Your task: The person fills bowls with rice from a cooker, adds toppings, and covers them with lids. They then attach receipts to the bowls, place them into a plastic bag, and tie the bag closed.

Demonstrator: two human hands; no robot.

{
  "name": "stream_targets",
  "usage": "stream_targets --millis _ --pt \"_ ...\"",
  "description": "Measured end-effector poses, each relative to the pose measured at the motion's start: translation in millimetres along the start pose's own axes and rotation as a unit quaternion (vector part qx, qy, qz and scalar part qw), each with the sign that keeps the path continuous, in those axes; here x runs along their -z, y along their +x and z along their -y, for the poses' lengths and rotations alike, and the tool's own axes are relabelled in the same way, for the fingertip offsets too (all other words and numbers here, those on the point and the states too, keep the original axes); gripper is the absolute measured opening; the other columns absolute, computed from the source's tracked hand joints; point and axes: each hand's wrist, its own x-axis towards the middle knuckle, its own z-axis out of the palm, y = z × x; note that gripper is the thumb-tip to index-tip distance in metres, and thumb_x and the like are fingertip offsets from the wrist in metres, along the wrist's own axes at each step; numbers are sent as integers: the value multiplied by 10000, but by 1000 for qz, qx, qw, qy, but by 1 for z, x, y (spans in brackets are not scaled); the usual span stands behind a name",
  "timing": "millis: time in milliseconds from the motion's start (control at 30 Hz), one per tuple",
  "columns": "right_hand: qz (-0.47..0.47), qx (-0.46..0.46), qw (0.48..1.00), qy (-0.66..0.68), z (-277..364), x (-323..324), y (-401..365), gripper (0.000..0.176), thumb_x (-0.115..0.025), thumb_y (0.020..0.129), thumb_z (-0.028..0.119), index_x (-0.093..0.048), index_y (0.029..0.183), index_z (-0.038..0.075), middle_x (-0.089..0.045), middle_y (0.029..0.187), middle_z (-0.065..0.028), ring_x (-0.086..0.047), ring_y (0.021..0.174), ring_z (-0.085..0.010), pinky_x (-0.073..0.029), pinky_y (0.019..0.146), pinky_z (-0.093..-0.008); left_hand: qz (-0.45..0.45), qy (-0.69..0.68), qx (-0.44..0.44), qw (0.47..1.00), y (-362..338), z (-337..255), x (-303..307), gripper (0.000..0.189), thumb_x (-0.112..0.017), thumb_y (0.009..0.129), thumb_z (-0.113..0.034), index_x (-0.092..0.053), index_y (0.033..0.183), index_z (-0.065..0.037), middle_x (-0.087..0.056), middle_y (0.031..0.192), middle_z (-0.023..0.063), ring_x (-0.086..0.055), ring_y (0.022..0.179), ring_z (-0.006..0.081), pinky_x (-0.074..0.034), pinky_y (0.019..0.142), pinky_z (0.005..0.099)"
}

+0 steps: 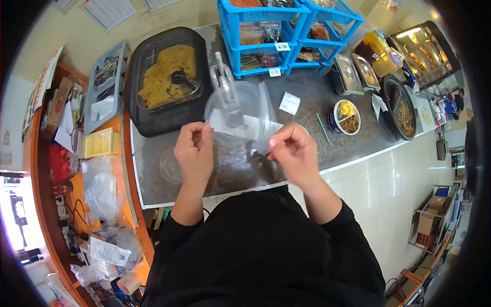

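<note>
A white paper strip (244, 127) stretches between my two hands, in front of a clear plastic tub (245, 102). My left hand (194, 153) is closed in a pinch at the strip's left end. At its right end my right hand (295, 156) pinches with thumb and forefinger; the exact contact is partly hidden. Inside the tub stands a clear plastic scoop or cup (232, 110) with an upright handle. Clear lids (265, 110) stand stacked on edge by the tub's right side. A round clear lid (171, 165) lies flat near my left wrist.
A dark tray (144, 121) with yellow mashed food (171, 71) stands at the left. Blue racks (261, 48) rise behind. To the right are a printed label (290, 103), a green straw (323, 127), a food bowl (347, 116), steel-lidded containers (348, 71) and a black pan (396, 107).
</note>
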Motion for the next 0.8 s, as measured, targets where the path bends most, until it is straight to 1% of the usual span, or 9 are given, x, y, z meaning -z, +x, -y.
stream_targets --millis 100,200,300,333,400,500,567,700,800 --pt "-52 -150 982 98 0 56 14 29 -563 906 102 -544 901 80 -571 840 3 -567 730 -70 -473 572 -209 -11 -72 24 997 -8 15 -8 123 -626 862 8 -528 934 -13 -621 904 50 -585 771 68 -475 680 197" --pt "-121 -207 965 111 -31 113 29 122 -546 931 193 -548 988 84 -595 891 -29 -596 784 -104 -493 606 -228 -55 -85 18 995 -19 28 -24 222 -618 857 32 -503 1041 -14 -625 954 66 -599 815 80 -492 720 207" --pt "-105 -283 953 24 -52 149 45 272 -551 934 242 -546 1126 49 -603 959 -50 -603 812 -133 -505 648 -257 -100 -43 6 994 -42 9 -56 225 -634 825 56 -572 1026 -23 -645 928 84 -628 793 141 -513 734 237" --pt "-111 -292 946 -86 -54 154 43 463 -553 941 355 -480 1284 53 -599 1081 -71 -602 845 -146 -503 704 -276 -77 43 -102 991 -49 6 -62 219 -648 805 55 -599 1001 -30 -649 913 86 -632 795 164 -519 745 257" --pt "-20 -269 960 -76 -51 166 38 502 -558 933 382 -468 1295 46 -602 1088 -78 -607 853 -147 -499 714 -280 -25 214 -309 927 -63 3 -73 210 -677 765 52 -652 950 -43 -657 882 89 -642 800 210 -531 766 299" --pt "117 -312 940 71 -27 163 21 455 -589 924 306 -484 1283 48 -611 1064 -64 -621 851 -126 -495 711 -259 76 165 -413 893 -87 10 -98 156 -752 694 -29 -683 830 -62 -658 828 79 -641 810 254 -530 781 361" --pt "173 -299 934 87 -26 160 10 411 -605 918 233 -499 1272 53 -619 1023 -54 -627 836 -118 -499 689 -249 131 204 -419 875 -104 19 -105 221 -780 677 -104 -679 871 -72 -659 877 65 -632 863 238 -512 807 389" --pt "194 -301 933 -44 -54 169 3 367 -616 895 105 -516 1244 54 -613 894 -32 -632 770 -113 -495 621 -230 196 258 -358 876 -127 18 -110 341 -801 662 -228 -677 951 -96 -641 1001 58 -603 956 244 -480 846 418" --pt "184 -262 935 -152 -78 173 -2 358 -643 867 70 -528 1205 43 -601 818 -25 -625 704 -106 -493 590 -227 191 272 -302 894 -131 25 -125 504 -759 711 -334 -623 1131 -91 -565 1204 105 -524 1131 296 -418 950 467"
